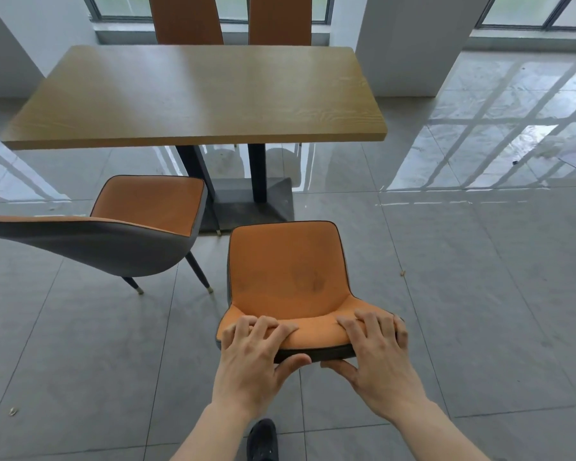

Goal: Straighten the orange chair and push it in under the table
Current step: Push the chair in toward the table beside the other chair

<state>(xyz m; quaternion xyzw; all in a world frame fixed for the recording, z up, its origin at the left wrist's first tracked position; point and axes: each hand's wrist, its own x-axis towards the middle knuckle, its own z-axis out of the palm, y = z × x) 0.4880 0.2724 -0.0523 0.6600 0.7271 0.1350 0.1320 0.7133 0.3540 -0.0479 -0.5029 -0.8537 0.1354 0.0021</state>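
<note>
The orange chair (286, 264) stands in front of me on the grey tiles, its seat facing the wooden table (197, 94) and its front edge still short of the tabletop. I look down over its backrest. My left hand (253, 354) grips the top of the backrest on the left, fingers over the orange front and thumb on the dark back. My right hand (376, 354) grips the same top edge on the right in the same way. The chair's legs are hidden under the seat.
A second orange chair (147, 207) stands to the left, turned at an angle, its seat partly under the table. Two more orange chair backs (187, 18) rise behind the table. The table's dark pedestal base (250, 201) sits ahead. A white pillar (413, 44) stands at right.
</note>
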